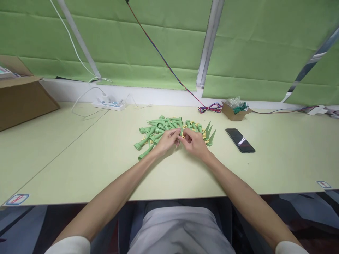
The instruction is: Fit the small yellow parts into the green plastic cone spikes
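Note:
My left hand [168, 141] is closed around a green plastic watering spike [181, 127], which stands roughly upright between my two hands. Fingers of my right hand [195, 143] pinch a small yellow plastic piece [183, 137] against the spike's lower part; how far the two are joined is hidden by the fingers. Behind and to the left of my hands lies a loose pile of green spikes [150, 132] with capped ends, some yellow bits among them. A smaller group of spikes with yellow pieces [208, 134] lies just right of my right hand.
A black phone [240, 140] lies on the table [169, 183] to the right. Behind it are a small carton [234, 113] with plastic bags and a coiled red-blue cable [210, 108]. A power strip [109, 104] and a large cardboard box [23, 102] stand at the left.

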The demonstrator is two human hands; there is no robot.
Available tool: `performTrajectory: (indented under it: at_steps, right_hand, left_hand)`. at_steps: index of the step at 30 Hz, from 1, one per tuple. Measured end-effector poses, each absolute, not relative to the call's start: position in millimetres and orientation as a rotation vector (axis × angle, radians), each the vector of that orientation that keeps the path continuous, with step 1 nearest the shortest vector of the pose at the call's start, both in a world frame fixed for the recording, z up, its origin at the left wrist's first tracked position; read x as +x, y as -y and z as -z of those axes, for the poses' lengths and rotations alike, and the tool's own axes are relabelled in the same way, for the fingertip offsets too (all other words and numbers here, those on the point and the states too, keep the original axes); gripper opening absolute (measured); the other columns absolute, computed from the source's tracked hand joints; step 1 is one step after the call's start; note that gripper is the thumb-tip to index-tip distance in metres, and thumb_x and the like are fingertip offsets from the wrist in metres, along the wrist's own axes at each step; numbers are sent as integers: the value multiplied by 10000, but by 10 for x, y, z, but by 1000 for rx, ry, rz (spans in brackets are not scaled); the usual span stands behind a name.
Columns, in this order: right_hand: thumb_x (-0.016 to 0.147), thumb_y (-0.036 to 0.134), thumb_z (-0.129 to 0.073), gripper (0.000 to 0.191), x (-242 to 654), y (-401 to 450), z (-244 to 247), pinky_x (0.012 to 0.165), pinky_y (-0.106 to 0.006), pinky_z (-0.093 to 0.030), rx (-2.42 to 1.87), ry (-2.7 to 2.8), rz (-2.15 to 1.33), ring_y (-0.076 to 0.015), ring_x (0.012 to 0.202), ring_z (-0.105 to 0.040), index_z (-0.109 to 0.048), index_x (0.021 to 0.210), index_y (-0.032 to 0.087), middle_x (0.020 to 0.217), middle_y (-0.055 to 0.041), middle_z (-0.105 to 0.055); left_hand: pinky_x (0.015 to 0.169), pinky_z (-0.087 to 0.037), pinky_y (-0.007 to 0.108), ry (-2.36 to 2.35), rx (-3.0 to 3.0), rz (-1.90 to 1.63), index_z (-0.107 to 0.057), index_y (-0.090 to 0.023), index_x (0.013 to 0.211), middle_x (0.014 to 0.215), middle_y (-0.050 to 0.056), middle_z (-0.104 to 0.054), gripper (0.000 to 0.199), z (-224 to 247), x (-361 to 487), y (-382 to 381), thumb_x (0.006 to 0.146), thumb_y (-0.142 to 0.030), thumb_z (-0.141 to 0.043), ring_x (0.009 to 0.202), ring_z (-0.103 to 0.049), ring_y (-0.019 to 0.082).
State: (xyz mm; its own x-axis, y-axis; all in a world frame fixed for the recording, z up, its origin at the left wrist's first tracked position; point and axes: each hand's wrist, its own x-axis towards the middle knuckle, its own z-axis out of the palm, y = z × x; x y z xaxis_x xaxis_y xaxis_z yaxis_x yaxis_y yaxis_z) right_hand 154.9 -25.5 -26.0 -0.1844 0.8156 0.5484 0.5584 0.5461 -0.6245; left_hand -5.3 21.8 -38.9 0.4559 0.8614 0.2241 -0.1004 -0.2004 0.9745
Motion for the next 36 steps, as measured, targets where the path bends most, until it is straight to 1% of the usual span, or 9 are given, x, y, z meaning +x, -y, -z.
performTrajectory:
  at_steps: [4, 12, 19, 26, 30, 36]
  right_hand:
    - [926, 373, -590, 292, 1544, 252, 262, 581, -291, -317, -1105, 1888, -352, -158, 532, -426, -410, 737, 243, 573, 29, -469]
    - [912, 347, -606, 287, 1544, 251, 254, 586, -293, -323, -1110, 1902, -348, -160, 535, -426, -414, 727, 241, 570, 29, -487]
    - [906, 372, -623, 308, 1533, 230, 281, 578, -290, -322, -1122, 1841, -354, -150, 514, -405, -413, 721, 243, 543, 44, -452]
    - [888, 429, -672, 382, 1522, 226, 275, 560, -282, -304, -1119, 1796, -379, -136, 503, -363, -413, 680, 240, 521, 54, -425]
    - [896, 443, -666, 399, 1521, 223, 276, 557, -285, -308, -1113, 1803, -369, -135, 514, -369, -415, 666, 235, 535, 47, -437]
    - [920, 494, -636, 436, 1526, 209, 302, 551, -271, -314, -1114, 1817, -331, -124, 519, -365, -409, 661, 227, 544, 46, -443]
  left_hand:
    - [524, -424, 247, -703, 1532, -1012, -612, -170, 687, 592, 10, -557, 534, 372, -55, -206, 886, -665, -625, 515, -491, 110]
    - [525, -422, 251, -719, 1532, -1007, -606, -167, 671, 590, 16, -571, 544, 356, -61, -200, 873, -671, -638, 505, -486, 108]
    - [502, -392, 248, -722, 1499, -1013, -559, -178, 655, 576, 2, -529, 547, 338, -41, -179, 890, -668, -618, 492, -474, 101]
    - [505, -399, 256, -729, 1498, -1003, -516, -187, 649, 566, -12, -488, 551, 351, -36, -180, 906, -668, -597, 491, -470, 104]
    - [503, -398, 261, -740, 1504, -1010, -517, -188, 653, 568, -15, -472, 559, 356, -35, -183, 914, -679, -574, 490, -470, 106]
    - [496, -400, 262, -775, 1516, -1006, -523, -185, 651, 558, -16, -482, 551, 341, -29, -177, 900, -671, -600, 476, -475, 103]
